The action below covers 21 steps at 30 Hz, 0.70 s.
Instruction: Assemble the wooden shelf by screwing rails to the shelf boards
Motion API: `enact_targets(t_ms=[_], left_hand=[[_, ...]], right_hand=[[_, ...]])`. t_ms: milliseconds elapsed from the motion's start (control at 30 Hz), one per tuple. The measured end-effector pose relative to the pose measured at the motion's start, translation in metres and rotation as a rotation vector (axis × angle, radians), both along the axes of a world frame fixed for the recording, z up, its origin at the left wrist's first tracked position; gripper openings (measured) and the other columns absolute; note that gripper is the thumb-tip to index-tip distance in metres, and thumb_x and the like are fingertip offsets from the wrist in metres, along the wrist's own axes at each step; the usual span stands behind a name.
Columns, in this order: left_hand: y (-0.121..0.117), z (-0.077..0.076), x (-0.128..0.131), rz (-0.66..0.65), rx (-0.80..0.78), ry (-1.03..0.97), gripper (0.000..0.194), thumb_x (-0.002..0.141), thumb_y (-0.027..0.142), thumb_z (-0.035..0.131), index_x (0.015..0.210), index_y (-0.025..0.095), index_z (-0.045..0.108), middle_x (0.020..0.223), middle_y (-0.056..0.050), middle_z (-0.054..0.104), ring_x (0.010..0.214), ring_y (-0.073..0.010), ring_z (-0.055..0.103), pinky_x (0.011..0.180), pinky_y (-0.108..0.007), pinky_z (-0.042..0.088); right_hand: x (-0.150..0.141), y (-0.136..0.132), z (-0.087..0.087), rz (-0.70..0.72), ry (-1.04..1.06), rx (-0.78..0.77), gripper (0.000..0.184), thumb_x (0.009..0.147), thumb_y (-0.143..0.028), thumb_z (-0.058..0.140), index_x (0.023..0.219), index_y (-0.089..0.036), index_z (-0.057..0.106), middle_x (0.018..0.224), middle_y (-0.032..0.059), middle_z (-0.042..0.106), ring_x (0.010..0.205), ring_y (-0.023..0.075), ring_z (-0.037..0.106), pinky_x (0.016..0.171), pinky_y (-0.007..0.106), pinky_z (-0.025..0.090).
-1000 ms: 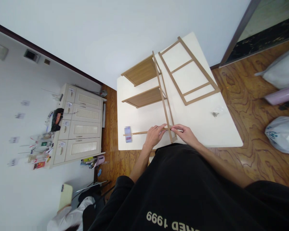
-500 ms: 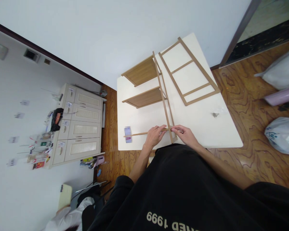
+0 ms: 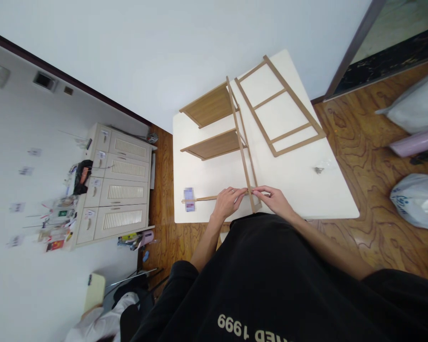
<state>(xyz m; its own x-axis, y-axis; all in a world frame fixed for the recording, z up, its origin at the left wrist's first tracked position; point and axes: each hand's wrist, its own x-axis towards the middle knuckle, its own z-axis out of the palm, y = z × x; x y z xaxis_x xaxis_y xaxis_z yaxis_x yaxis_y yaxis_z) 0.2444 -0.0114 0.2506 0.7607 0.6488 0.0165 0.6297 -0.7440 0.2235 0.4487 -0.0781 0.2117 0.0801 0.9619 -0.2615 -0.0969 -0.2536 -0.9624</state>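
Note:
A partly built wooden shelf unit [image 3: 214, 127] lies on its side on the white table [image 3: 299, 185], with two shelf boards fixed to a side frame. My left hand [image 3: 228, 202] is closed around a thin wooden board [image 3: 204, 198] held edge-on at the frame's near end. My right hand [image 3: 274, 199] pinches the same joint from the right, where the board meets the frame's upright [image 3: 246, 166]. What the fingertips of that hand hold is too small to make out.
A second ladder-like side frame [image 3: 278, 105] lies flat on the table's far right. A small bag of fittings [image 3: 319, 168] lies near the right edge. A white drawer cabinet [image 3: 117, 183] stands on the left, plastic bags [image 3: 415, 199] on the floor at right, another person [image 3: 103, 313] below left.
My right hand's fingertips have shifted slightly left toward the joint. The view drifted a little; the shelf parts have not moved.

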Motion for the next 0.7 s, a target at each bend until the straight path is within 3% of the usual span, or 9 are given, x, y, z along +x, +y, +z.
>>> enact_targets(t_ms=[233, 433, 567, 700], left_hand=[[-0.002, -0.001, -0.004, 0.014, 0.012, -0.020, 0.032, 0.103, 0.031, 0.044, 0.131, 0.027, 0.060, 0.097, -0.004, 0.073, 0.091, -0.0176, 0.065, 0.081, -0.032, 0.053], [-0.002, -0.002, -0.005, 0.033, 0.009, -0.032, 0.030, 0.103, 0.033, 0.044, 0.127, 0.025, 0.061, 0.096, -0.004, 0.074, 0.091, -0.0173, 0.065, 0.080, -0.031, 0.052], [-0.002, -0.001, -0.003, 0.034, 0.004, -0.026, 0.029, 0.103, 0.033, 0.044, 0.122, 0.024, 0.064, 0.097, -0.005, 0.074, 0.091, -0.0175, 0.066, 0.079, -0.031, 0.052], [-0.002, -0.002, -0.001, 0.027, 0.010, -0.023, 0.027, 0.103, 0.032, 0.045, 0.119, 0.023, 0.064, 0.095, -0.005, 0.073, 0.090, -0.0177, 0.066, 0.078, -0.031, 0.052]], right_hand=[[-0.001, 0.005, 0.006, 0.007, 0.079, -0.099, 0.047, 0.075, -0.061, 0.070, 0.092, -0.018, 0.075, 0.088, 0.0061, 0.073, 0.070, 0.0157, 0.058, 0.056, 0.027, 0.045], [-0.003, 0.005, 0.004, -0.014, 0.114, -0.094, 0.045, 0.072, -0.060, 0.073, 0.089, -0.018, 0.074, 0.085, 0.0052, 0.070, 0.061, 0.0098, 0.048, 0.047, 0.022, 0.034], [-0.004, 0.007, -0.001, 0.021, 0.336, -0.214, 0.043, 0.067, -0.057, 0.079, 0.087, -0.019, 0.069, 0.067, -0.0028, 0.059, 0.047, 0.0039, 0.028, 0.039, 0.022, 0.017], [-0.003, 0.008, -0.004, 0.063, 0.558, -0.325, 0.045, 0.062, -0.051, 0.086, 0.086, -0.019, 0.065, 0.057, -0.0086, 0.047, 0.044, 0.0025, 0.021, 0.040, 0.022, 0.011]])
